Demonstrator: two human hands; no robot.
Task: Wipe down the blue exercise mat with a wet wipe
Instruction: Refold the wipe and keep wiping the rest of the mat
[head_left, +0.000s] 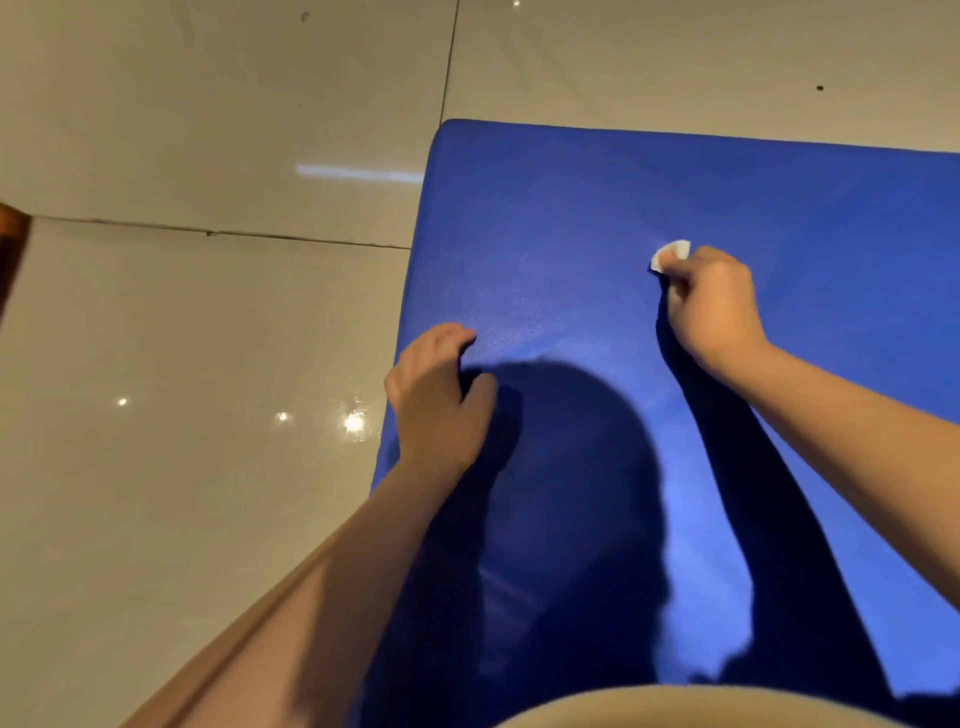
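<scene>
The blue exercise mat (597, 208) lies flat on the tiled floor and fills the right half of the view, with its far left corner near the top. My right hand (714, 306) grips a small white wet wipe (671, 254) and holds it down on the mat's upper middle. Most of the wipe is hidden under the fingers. My left hand (439, 400) rests on the mat near its left edge, fingers bent with their tips on the surface and nothing in it.
Glossy beige floor tiles (182, 338) surround the mat on the left and beyond its far edge. A dark brown wooden piece (10, 249) pokes in at the left border. My shadow covers the mat's near part.
</scene>
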